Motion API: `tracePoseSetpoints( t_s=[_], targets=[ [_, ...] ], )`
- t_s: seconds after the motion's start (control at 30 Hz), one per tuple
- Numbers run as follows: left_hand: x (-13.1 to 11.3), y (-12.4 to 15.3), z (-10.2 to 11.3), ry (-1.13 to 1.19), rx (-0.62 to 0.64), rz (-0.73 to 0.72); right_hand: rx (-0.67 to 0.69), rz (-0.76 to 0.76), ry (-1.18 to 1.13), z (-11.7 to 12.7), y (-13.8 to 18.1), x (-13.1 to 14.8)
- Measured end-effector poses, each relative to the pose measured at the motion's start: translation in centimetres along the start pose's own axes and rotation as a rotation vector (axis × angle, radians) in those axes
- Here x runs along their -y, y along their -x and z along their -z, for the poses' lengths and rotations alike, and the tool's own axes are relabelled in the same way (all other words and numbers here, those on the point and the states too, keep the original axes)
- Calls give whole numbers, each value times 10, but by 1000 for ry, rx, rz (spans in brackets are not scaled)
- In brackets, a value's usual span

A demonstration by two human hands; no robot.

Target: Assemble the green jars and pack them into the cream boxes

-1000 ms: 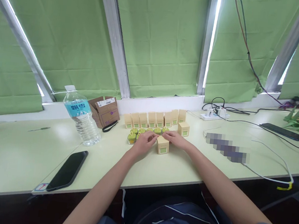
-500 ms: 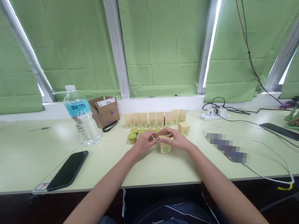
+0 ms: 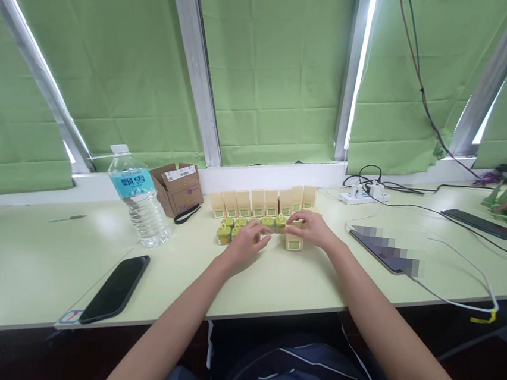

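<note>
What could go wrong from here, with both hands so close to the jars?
The right hand holds a small box right by the jars, so a sideways slip might knock one. The left hand, open and holding nothing, partly covers some jars from this view and could nudge them. The row of boxes stands close behind the jars; a bump might topple several.

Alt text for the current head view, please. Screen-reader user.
A person's right hand holds a small tan box at a pale table, while the left hand, fingers parted, is in front of green-lidded jars. Behind the jars stands a row of tan cartons; a water bottle and a dark phone are to the left.
</note>
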State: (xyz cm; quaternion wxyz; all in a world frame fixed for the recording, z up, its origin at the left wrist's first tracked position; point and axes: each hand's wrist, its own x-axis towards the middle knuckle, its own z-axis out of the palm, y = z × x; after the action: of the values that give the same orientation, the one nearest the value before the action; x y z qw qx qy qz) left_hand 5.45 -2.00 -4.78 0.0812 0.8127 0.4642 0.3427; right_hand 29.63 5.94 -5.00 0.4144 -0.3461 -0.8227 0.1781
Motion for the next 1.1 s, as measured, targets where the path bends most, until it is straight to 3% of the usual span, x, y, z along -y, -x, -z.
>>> tracePoseSetpoints(
  t_s=[0.17,0.33,0.77,0.97,1.1],
  targets=[
    [0,0,0,1,12,-4,-17,53,106,3,-3,-4],
    [2,0,0,9,16,-6,-85,-40,215,5,-3,-8],
    [-1,0,-1,2,61,22,-57,-99,434,-5,-6,-24],
    [-4,2,0,23,202,54,-79,-150,519,-6,-9,-23],
    [-5,3,0,15,313,76,-142,-75,449,-9,-9,-17]
  ],
)
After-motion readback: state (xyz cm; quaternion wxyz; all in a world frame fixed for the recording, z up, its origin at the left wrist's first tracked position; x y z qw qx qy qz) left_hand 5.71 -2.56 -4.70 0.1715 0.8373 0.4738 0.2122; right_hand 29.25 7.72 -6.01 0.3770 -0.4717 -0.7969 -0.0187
